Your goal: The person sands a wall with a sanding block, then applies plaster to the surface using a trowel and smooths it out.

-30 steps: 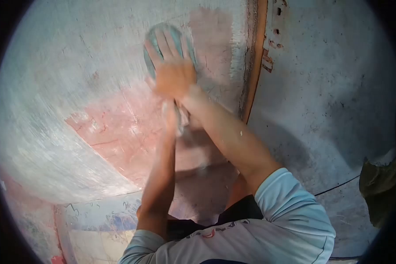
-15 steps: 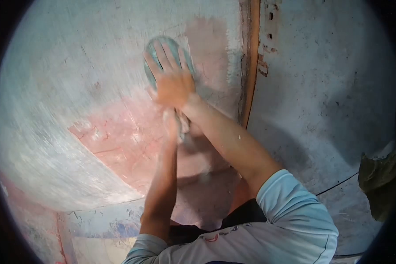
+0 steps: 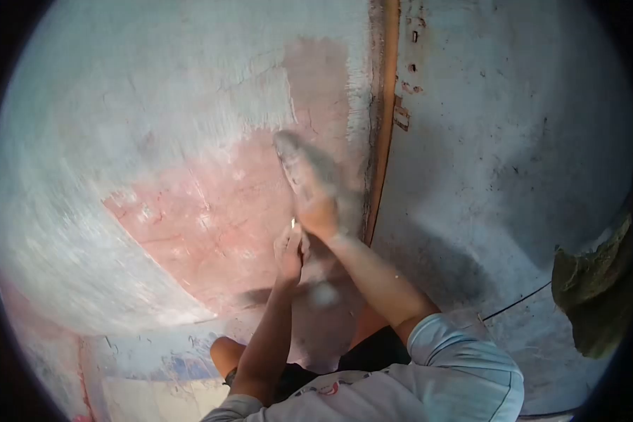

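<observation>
In the head view, my right hand (image 3: pixel 320 213) is at a grey-green oval pad (image 3: pixel 288 146), which is tilted and blurred by motion. The fingers appear to run along the pad and hold it, though their outline is smeared. Just below, my left hand (image 3: pixel 289 253) is closed, with a small pale tip (image 3: pixel 293 223) showing at its fingers. What it grips is hidden. Both hands are in front of a large curved surface with worn grey-white paint (image 3: pixel 105 141) and a bare pinkish patch (image 3: pixel 211 204).
An orange-brown vertical strip (image 3: pixel 382 126) borders the curved surface on the right. Past it stands a stained grey wall (image 3: pixel 485 133). A ragged olive cloth (image 3: pixel 591 295) hangs at the right, near a thin dark cable (image 3: pixel 517 301). My knee (image 3: pixel 225 355) shows below.
My right hand and the pad have moved down and right, and the pad has turned from lying flat under spread fingers to tilted. My left hand has lowered slightly. The view has shifted a little.
</observation>
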The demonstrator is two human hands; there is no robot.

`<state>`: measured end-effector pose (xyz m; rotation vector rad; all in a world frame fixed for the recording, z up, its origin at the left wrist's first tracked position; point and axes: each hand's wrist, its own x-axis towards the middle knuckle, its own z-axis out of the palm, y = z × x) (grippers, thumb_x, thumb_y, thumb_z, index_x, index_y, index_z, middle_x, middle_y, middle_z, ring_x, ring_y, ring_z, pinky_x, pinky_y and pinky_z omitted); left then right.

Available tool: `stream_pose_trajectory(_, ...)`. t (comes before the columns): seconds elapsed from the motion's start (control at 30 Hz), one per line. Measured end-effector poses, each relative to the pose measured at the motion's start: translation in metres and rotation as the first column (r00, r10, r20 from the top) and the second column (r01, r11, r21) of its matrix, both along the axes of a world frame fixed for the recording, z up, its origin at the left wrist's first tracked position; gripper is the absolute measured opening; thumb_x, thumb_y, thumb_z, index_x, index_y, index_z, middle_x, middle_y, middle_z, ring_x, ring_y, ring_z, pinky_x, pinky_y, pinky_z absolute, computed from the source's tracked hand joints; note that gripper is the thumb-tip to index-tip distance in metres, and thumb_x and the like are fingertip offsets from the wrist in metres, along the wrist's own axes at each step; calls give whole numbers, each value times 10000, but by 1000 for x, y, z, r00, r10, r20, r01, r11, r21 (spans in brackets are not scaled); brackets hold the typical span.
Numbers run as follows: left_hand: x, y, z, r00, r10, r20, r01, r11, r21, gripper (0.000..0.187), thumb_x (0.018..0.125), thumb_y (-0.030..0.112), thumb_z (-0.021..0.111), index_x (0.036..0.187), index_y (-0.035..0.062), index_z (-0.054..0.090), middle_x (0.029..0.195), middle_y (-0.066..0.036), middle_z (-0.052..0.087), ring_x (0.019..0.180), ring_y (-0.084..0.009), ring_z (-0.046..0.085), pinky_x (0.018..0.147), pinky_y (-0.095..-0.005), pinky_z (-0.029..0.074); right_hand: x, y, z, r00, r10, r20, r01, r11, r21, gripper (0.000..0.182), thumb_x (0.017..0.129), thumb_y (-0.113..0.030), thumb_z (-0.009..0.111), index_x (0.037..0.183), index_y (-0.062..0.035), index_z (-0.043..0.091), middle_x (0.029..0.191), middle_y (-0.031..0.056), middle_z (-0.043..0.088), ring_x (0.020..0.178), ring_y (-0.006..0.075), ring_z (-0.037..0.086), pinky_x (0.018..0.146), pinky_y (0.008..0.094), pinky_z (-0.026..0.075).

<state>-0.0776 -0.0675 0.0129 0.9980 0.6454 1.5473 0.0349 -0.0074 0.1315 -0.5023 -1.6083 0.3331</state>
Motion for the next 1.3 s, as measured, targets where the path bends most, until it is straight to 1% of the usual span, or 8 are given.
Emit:
stream_pose_trajectory(0.13,32,-24,68,937,-271,219,285,958,-35,199,1154,309,566,1070,130,546,709,43,428,541,-73,421,505,-243,353,18,24,9,931,2,-366,-32,996,-77,608,974,49,572,1579,58,509,1624,232,542,1531,302,496,1257,369,387)
stream_pose_trajectory(0.27,47,-3,72,848,-333,413,391,918,-62,336,1143,482,544,1044,161,551,677,22,451,448,-77,368,377,-233,270,29,47,18,994,-76,-80,81,994,66,544,948,-4,622,1489,-54,648,1632,277,494,1454,448,545,1115,453,529)
stream_pose_trajectory(0.37,56,-14,96,970,-101,221,144,971,-190,370,1147,515,517,1050,161,569,672,27,448,427,-82,350,369,-244,272,37,40,36,887,-454,79,392,834,388,482,919,-82,711,1393,-161,744,1702,196,442,1520,428,469,1214,545,434)
stream_pose_trajectory(0.47,59,-9,96,991,-6,137,40,967,-252,360,1151,507,514,1062,163,574,671,28,451,425,-84,353,369,-250,281,34,56,39,812,-507,288,324,803,501,445,946,-213,734,1387,-153,749,1725,181,408,1557,436,417,1272,633,319)
stream_pose_trajectory(0.83,52,30,42,997,70,21,-68,992,-104,301,1165,335,505,1013,83,567,688,-34,511,462,-125,440,405,-307,337,12,29,51,615,-404,677,384,903,191,1167,871,-616,798,1741,-79,234,1817,220,115,1657,493,126,1212,790,230)
stream_pose_trajectory(0.93,63,53,20,860,395,-322,-327,912,247,194,1118,192,545,978,75,609,756,14,575,602,-90,538,481,-308,386,1,23,45,609,-409,679,418,894,163,1198,856,-543,845,1751,-84,194,1822,201,108,1646,545,90,1210,796,253)
stream_pose_trajectory(1.17,71,59,14,951,278,-140,-235,937,259,234,1119,100,546,920,34,649,735,-3,624,628,-96,583,510,-322,422,-8,39,27,640,-481,600,470,862,190,1061,884,-243,805,1760,-156,213,1842,104,73,1608,634,61,1194,817,257)
stream_pose_trajectory(1.3,64,82,-21,982,156,-102,-136,975,178,239,1122,78,538,914,27,646,719,-4,625,595,-99,586,486,-314,407,-5,30,37,509,-547,665,534,806,255,1000,901,-219,764,1743,-83,241,1832,153,116,1657,499,119,1286,705,202)
